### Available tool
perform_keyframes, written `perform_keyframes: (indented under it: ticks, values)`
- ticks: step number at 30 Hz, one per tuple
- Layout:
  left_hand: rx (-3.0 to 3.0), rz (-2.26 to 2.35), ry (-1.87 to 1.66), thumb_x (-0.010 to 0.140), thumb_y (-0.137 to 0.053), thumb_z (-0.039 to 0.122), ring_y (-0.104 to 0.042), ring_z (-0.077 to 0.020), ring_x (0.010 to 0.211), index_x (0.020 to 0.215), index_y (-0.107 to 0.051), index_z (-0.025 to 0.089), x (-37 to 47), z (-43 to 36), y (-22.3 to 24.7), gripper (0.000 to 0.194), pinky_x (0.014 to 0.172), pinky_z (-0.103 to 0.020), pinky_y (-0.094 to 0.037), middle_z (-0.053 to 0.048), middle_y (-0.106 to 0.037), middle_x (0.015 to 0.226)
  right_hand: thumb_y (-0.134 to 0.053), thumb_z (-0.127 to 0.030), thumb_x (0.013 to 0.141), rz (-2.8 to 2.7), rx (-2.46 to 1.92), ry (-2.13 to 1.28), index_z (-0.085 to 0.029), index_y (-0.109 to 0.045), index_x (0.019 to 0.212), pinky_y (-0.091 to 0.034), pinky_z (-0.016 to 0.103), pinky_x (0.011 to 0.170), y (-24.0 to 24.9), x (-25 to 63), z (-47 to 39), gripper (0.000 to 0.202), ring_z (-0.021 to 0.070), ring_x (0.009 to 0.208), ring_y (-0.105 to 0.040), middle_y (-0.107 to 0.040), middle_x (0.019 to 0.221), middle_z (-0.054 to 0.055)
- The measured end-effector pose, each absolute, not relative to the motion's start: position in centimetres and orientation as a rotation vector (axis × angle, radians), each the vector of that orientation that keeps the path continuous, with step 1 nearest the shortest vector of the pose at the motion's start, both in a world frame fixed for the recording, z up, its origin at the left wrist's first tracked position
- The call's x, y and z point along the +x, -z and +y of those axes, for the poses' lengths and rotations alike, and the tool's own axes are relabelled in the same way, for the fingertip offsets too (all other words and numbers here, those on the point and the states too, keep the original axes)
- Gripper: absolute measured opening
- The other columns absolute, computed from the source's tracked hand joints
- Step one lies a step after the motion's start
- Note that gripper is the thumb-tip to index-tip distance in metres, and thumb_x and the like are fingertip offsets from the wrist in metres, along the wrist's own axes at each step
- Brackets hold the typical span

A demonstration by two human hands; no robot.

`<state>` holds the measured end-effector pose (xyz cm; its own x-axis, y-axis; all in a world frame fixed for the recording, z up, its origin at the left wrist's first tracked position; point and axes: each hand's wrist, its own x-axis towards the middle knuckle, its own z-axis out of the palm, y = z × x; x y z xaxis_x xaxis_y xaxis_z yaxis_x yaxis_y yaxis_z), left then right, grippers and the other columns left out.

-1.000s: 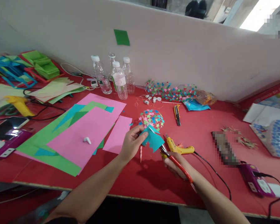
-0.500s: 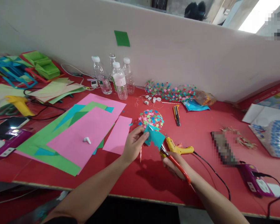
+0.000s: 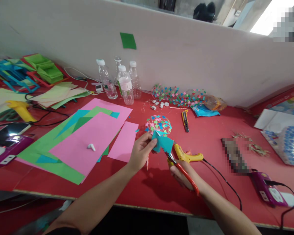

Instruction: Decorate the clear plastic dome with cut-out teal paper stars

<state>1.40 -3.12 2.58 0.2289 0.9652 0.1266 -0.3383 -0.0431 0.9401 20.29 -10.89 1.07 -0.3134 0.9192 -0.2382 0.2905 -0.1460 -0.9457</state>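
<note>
My left hand [image 3: 142, 150] pinches a small teal piece of paper [image 3: 165, 143] between thumb and fingers, its lower edge cut jagged. My right hand [image 3: 182, 176] is closed around red-handled scissors [image 3: 189, 178], whose metal blades meet the paper's lower right corner. Just behind the paper lies a round patch of paper stars [image 3: 159, 123] in pink, green and blue. A yellow glue gun [image 3: 189, 156] rests beside the right hand. Partly hidden by my left hand, a pink-and-white striped stick [image 3: 147, 162] lies on the red table [image 3: 147, 192].
Left of my hands, pink paper [image 3: 88, 143] overlaps green and blue sheets. Several plastic bottles [image 3: 126, 88] stand by the wall, near a star-covered bottle [image 3: 178, 95] on its side. A utility knife [image 3: 185, 120] lies behind the glue gun; a purple power strip [image 3: 267, 189] sits right.
The teal paper has turned slightly in my left hand, and the scissors have shifted a little at its edge. Everything else stays put.
</note>
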Motion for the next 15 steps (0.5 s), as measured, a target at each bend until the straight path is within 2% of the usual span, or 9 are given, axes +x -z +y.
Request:
perform_keyframes:
  ticks: [6, 15]
  values:
    - [1.138, 0.732, -1.232, 0.082, -0.073, 0.043, -0.058, -0.0073, 0.052, 0.067, -0.057, 0.016, 1.3, -3.2, -2.6, 0.034, 0.050, -0.017, -0.050, 0.003, -0.058, 0.059, -0.041, -0.081, 0.084, -1.764, -1.360, -1.416, -0.024, -0.041, 0.068, -0.029, 0.031, 0.051, -0.2, 21.1, -10.2, 0.059, 0.0128, 0.052, -0.034, -0.036, 0.053, -0.003]
    - [1.124, 0.730, -1.216, 0.081, -0.073, 0.043, -0.056, -0.0071, 0.053, 0.069, -0.057, 0.016, 1.1, -3.0, -2.0, 0.034, 0.049, -0.017, -0.050, 0.003, -0.055, 0.063, -0.047, -0.071, 0.089, -1.764, -1.343, -1.448, -0.024, -0.038, 0.070, -0.022, 0.030, 0.046, -0.1, 21.7, -10.2, 0.051, 0.0106, 0.047, -0.028, -0.034, 0.052, -0.005]
